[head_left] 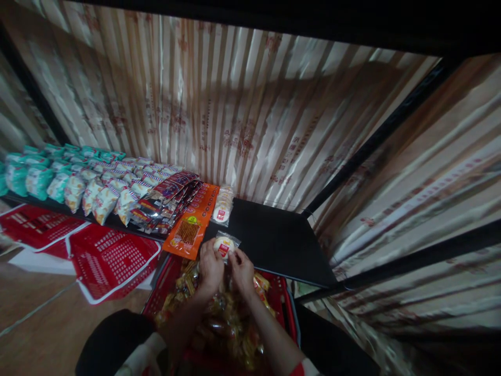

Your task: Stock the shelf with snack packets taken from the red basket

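Between my two hands is a small clear packet (224, 246) with a round white snack, like a rice cracker, and a red label. My left hand (211, 266) grips its left side, and my right hand (240, 267) pinches its lower right edge. The packet is at the front edge of the black shelf (274, 235). Behind it on the shelf stands a row of similar round white packets (223, 206). Under my forearms is a red basket (287, 308) full of wrapped golden-brown snacks (235, 329).
Left of the packets lie orange snack bags (190, 227), dark purple bags (164, 201), white bags (105, 201) and teal bags (39, 180). Red baskets (113, 256) lie at lower left. Black posts (376, 130) and an upper shelf (274, 15) frame the space before a patterned curtain (242, 115).
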### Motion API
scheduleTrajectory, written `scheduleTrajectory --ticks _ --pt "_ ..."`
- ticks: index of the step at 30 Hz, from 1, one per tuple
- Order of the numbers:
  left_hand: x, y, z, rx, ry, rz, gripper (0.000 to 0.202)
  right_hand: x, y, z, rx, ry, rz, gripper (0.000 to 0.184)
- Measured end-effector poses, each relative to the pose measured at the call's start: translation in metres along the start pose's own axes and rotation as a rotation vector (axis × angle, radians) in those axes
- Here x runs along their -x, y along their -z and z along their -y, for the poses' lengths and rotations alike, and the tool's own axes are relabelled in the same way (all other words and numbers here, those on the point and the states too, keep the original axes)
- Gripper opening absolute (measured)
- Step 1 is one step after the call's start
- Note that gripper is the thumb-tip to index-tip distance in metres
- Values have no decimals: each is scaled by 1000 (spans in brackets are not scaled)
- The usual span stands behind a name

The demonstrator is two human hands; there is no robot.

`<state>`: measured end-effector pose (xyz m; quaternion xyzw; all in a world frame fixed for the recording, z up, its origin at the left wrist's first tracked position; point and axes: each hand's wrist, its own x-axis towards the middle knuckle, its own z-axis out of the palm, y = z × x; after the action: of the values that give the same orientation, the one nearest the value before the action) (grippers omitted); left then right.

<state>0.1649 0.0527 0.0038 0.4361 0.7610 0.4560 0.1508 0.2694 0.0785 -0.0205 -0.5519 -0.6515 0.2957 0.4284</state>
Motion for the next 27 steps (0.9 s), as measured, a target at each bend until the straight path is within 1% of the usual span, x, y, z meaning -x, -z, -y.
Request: scheduleTrajectory --ticks 6,12,16,22,27 --pt "-13 -7 -1 2 -29 -18 40 -18 -5 6 -1 -51 18 39" --pt "-23 -14 2 -3 -16 -8 41 -31 -10 6 6 -74 54 39" --pt "-30 -17 4 -18 0 6 40 -41 -14 5 83 -91 61 37" --pt "-39 -26 9 -3 -40 -40 37 -56 -20 6 155 -100 51 34" --pt "-41 -35 13 -46 -50 -66 40 -69 -26 3 207 -85 27 30"
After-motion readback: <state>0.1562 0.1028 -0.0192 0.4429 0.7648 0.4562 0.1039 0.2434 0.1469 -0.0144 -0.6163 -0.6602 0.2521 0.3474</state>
